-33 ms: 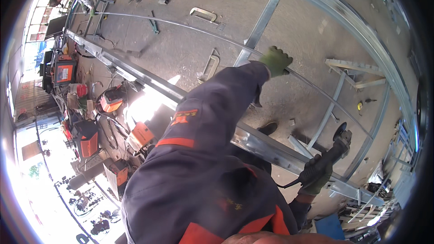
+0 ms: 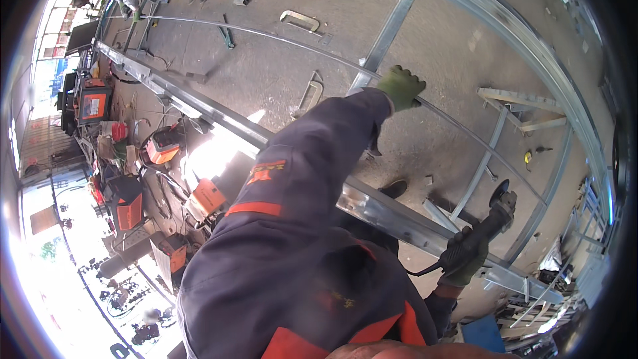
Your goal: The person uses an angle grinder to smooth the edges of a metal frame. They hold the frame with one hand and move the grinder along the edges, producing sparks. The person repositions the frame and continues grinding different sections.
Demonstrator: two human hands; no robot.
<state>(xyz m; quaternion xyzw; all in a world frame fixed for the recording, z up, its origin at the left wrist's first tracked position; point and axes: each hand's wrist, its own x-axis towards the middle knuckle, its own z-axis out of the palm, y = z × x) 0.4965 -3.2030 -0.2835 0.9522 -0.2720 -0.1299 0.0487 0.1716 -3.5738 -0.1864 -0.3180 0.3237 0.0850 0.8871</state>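
Observation:
My left hand (image 2: 401, 88), in a green glove, is closed around a long thin metal rod (image 2: 302, 46). The rod runs from the far left, across the steel frame (image 2: 392, 23), down toward the right. In my gloved right hand (image 2: 467, 267) is a black angle grinder (image 2: 488, 227), its disc pointing up and away from me. Its cord trails off to the left beneath my hand. At the far left, a co-worker's gloved hand (image 2: 137, 16) is at the other end of the rod.
Two C-clamps (image 2: 300, 21) (image 2: 309, 96) lie on the floor inside the frame. A long steel beam (image 2: 229, 119) passes between me and the rod. Several orange and black welding machines (image 2: 95, 103) stand at left. A wooden-topped trestle (image 2: 522, 101) is at right.
My left hand has shifted slightly to the left along with its sleeve. The right hand and the grinder stay where they were.

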